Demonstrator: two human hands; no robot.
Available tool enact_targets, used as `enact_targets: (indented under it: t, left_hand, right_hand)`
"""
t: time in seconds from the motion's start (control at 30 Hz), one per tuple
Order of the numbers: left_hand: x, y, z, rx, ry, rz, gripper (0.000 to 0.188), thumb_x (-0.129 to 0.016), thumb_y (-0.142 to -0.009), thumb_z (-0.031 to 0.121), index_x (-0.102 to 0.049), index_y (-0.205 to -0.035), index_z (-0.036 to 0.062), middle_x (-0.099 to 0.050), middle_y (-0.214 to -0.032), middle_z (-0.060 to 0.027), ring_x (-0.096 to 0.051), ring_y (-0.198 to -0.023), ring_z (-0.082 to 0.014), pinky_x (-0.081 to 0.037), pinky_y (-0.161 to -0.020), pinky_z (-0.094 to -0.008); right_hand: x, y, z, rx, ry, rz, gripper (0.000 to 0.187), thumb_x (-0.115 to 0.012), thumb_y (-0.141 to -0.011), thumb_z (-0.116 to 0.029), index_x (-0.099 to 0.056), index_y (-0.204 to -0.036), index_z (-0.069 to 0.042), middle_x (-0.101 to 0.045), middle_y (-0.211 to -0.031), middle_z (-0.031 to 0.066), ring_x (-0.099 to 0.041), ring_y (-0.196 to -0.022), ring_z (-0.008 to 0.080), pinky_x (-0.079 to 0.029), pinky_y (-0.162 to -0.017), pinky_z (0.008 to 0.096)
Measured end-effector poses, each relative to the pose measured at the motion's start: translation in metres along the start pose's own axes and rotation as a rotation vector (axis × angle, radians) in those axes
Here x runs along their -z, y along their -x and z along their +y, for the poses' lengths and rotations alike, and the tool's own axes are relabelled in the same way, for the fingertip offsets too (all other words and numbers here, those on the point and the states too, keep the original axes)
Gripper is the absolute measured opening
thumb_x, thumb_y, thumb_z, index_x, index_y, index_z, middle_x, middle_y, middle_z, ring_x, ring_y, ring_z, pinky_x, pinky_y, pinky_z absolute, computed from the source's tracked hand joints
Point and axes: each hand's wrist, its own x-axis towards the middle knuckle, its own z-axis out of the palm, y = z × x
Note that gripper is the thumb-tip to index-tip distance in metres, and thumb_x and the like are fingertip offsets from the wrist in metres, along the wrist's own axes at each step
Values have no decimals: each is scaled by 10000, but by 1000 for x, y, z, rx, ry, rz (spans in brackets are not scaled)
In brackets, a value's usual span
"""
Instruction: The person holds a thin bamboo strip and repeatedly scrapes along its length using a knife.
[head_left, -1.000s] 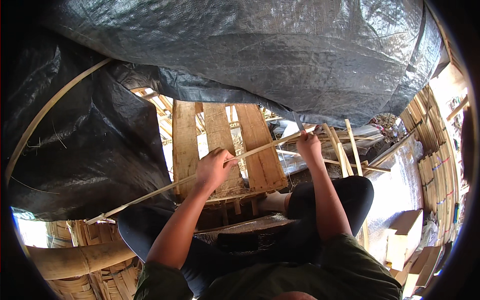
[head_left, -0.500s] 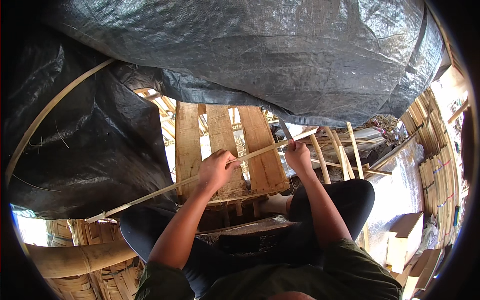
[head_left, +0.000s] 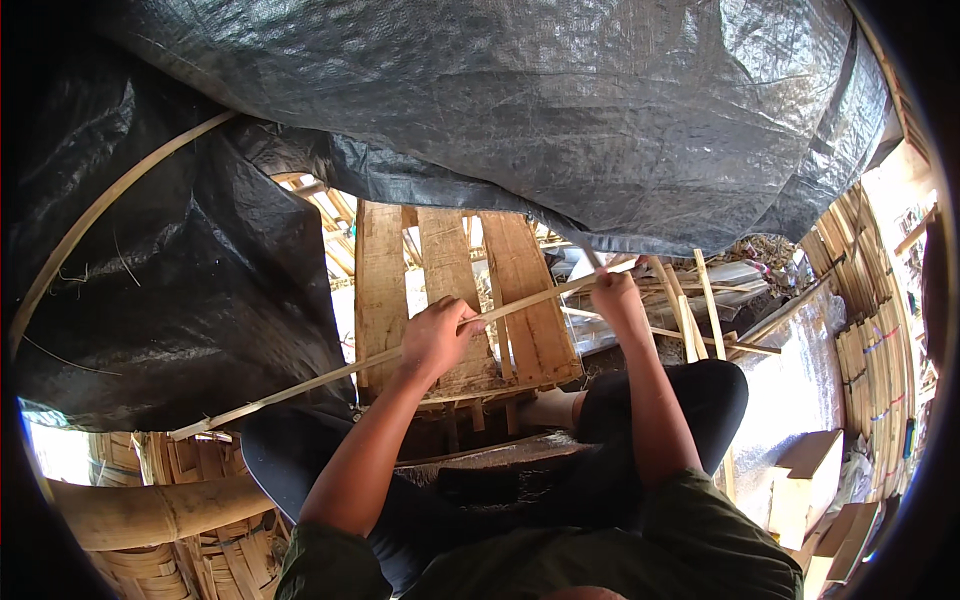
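Note:
A long, thin bamboo strip (head_left: pixel 315 381) slants across my lap, from low on the left up toward the right. My left hand (head_left: pixel 437 336) grips it around the middle, fingers closed. Farther along, my right hand (head_left: pixel 617 298) is closed around a knife (head_left: pixel 591 254), whose blade points up and away against the strip's far part. The knife's handle is hidden in my fist. Under the strip, between my hands, stand upright wooden boards (head_left: pixel 450 275) with gaps between them.
A black tarp (head_left: pixel 520 110) hangs over the far side and down the left. A thick bamboo pole (head_left: pixel 160 512) lies at lower left, beside woven slats. Loose sticks (head_left: pixel 708 300) stand right of my right hand. Bundled bamboo slats (head_left: pixel 880 360) and cut wood blocks (head_left: pixel 805 490) are farther right.
My right hand has slid right along the strip with the knife, away from the left hand. My left hand has barely moved and keeps its grip.

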Motion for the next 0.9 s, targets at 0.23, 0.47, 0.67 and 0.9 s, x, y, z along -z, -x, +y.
enact_targets:
  t: [0.23,0.47,0.67,0.9]
  left_hand:
    - [-1,-2,2,-28,-7,-3,251,-695,-859,326,-623,-861,85,-651,-873,-74,-650,-796,-267,-507,-676,-391]
    - [6,-3,-3,4,-7,-30,267,-677,-872,354,-634,-880,91,-648,-884,-77,-648,-799,-267,-507,-678,-383]
    - [2,-4,-4,17,0,-30,255,-675,-876,346,-633,-877,95,-646,-891,-63,-647,-802,-258,-506,-680,-383]
    - [1,-1,-3,23,34,-16,263,-734,-833,311,-622,-847,73,-664,-881,-77,-663,-820,-274,-511,-687,-383]
  right_hand:
    - [-19,28,-3,218,9,49,358,-533,-920,-267,-678,-760,18,-625,-686,266,-632,-721,465,-517,-655,508]
    - [-9,24,-11,89,78,-15,399,-506,-945,-313,-671,-810,24,-632,-728,278,-640,-761,461,-505,-693,503]
    - [-1,10,-5,-92,-15,-13,446,-501,-961,-361,-648,-829,39,-604,-635,228,-633,-648,407,-460,-579,430]
    - [16,-3,-3,-137,77,-65,437,-490,-957,-351,-681,-841,25,-658,-720,244,-662,-782,434,-511,-680,466]
